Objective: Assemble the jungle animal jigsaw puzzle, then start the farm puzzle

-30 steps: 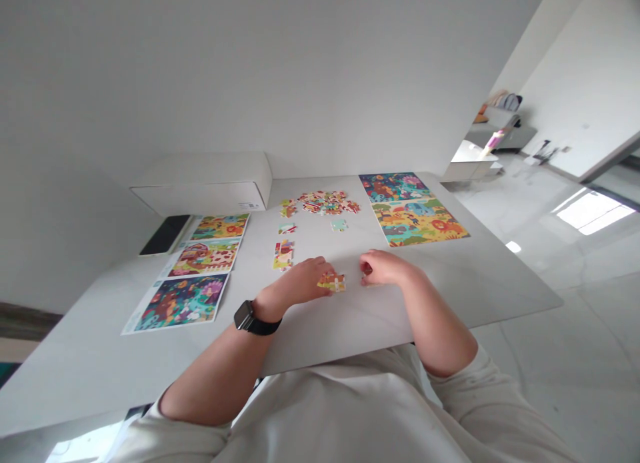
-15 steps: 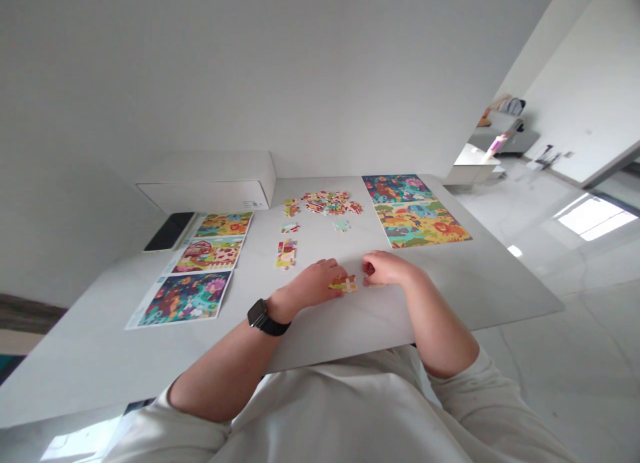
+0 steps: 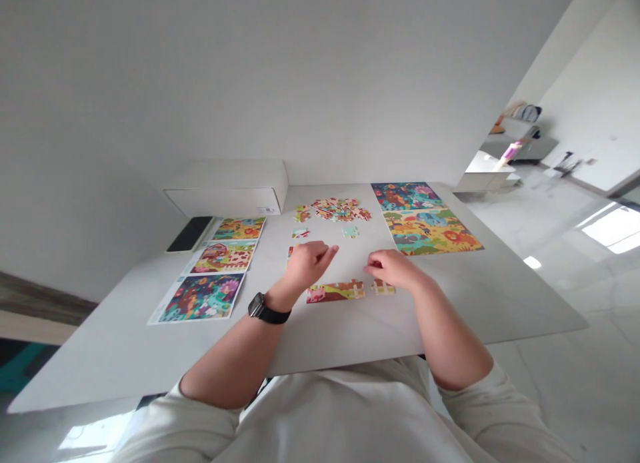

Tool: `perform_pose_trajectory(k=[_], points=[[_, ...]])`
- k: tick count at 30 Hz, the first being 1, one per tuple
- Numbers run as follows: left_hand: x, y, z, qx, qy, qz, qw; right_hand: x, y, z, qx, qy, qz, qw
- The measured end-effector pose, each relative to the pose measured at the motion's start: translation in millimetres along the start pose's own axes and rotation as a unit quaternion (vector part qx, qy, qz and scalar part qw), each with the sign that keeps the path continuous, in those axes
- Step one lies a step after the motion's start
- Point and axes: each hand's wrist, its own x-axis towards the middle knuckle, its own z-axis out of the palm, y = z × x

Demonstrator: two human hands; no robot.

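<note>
On my feed, a joined strip of jigsaw pieces (image 3: 334, 292) lies flat on a white table (image 3: 505, 303), nearest the person, with a small joined cluster (image 3: 383, 288) just beside its right end. Both are only a small part of a picture. Beyond the strip sits a heap of loose pieces (image 3: 337, 209), the bulk of the pieces, unjoined, with a pale teal piece (image 3: 350, 232) lying apart. The left hand (image 3: 310, 264), wearing a black watch (image 3: 263, 308), hovers loosely curled just above the strip, and I cannot tell if it holds anything. The right hand (image 3: 393, 268) is curled just behind the cluster, with a red speck at its fingertips that I cannot identify. Printed picture sheets (image 3: 430, 232) lie beyond the strip's right end, and more (image 3: 203, 298) lie to its left.
</note>
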Motion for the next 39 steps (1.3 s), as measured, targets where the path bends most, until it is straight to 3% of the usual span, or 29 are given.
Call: perform_pose_trajectory(k=[5, 10, 14, 18, 22, 26, 29, 33, 36, 39], points=[[26.4, -19.6, -29.5, -0.033, 0.042, -0.065, 0.996, -5.2, -20.1, -20.7, 0.016, 0.023, -0.071, 0.997], [64.0, -40.4, -51.1, -0.056, 0.111, -0.108, 0.986, 3.5, -25.0, -65.1, -0.018, 0.045, -0.116, 0.992], [100.8, -54.8, -52.4, -0.12, 0.158, -0.125, 0.972, 27.9, -22.1, -97.3, -0.018, 0.097, -0.096, 0.991], [138.9, -75.1, -39.8, -0.177, 0.172, -0.1, 0.964, 68.0, -18.5, -109.1, 0.005, 0.138, -0.079, 0.987], [157.6, -96.7, -21.9, -0.138, 0.105, -0.093, 0.98, 118.8, -5.4, -103.2, 0.027, 0.167, -0.073, 0.983], [151.4, -113.7, 3.9, -0.046, 0.002, -0.09, 0.995, 170.8, 14.9, -79.9, 0.031, 0.114, -0.078, 0.99], [142.3, -124.7, 28.4, 0.001, -0.069, -0.017, 0.997, 199.8, 27.1, -50.3, -0.024, 0.07, -0.09, 0.993], [135.5, -139.0, 51.6, 0.092, -0.164, 0.076, 0.979, 215.5, 38.2, -12.2, -0.106, 0.002, -0.139, 0.985], [133.6, -146.4, 54.5, 0.151, -0.201, 0.068, 0.965, 214.8, 44.5, -0.6, -0.155, -0.008, -0.096, 0.983], [132.8, -147.4, 48.9, 0.184, -0.207, 0.043, 0.96, 212.1, 47.9, -2.3, -0.194, 0.01, -0.061, 0.979]])
